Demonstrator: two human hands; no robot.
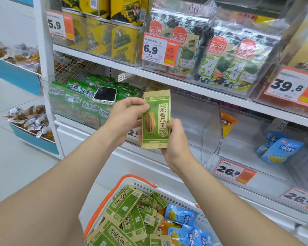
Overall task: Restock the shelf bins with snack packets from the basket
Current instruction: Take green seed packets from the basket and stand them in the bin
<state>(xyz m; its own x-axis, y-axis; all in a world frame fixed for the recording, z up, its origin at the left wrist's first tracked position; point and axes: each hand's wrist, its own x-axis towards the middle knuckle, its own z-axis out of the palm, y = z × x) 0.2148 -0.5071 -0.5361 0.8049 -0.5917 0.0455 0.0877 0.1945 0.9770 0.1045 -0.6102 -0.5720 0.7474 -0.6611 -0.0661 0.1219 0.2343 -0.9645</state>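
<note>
Both hands hold one flat green-and-tan sunflower-seed packet (156,119) upright at frame centre, printed face toward the wearer, likely to read the label and match it to a bin before placing. The left hand (126,114) pinches the packet's upper left edge, thumb on the front and fingers curled behind; the right hand (174,139) grips its lower right corner from 5 o'clock, thumb on the face. Held by opposite corners, the thin pouch stays flat and can be turned easily. Directly behind it, the clear plastic shelf bin (194,121) looks nearly bare, with what seems a similar tan packet edge showing at the packet's 12 o'clock, so this is probably the target bin. At the packet's 9 o'clock, a neighbouring bin holds bright green snack bags (75,102), with a white-cased phone (105,95) lying on top, apparently parked there to free the hands. At 3 o'clock, a third bin holds an orange pouch (227,124) and blue pouches (281,150). At 6 o'clock, the white basket with orange handle (117,185) sits below, well stocked with matching green-and-tan packets plus blue and orange ones, so restocking appears at an early stage.
</note>
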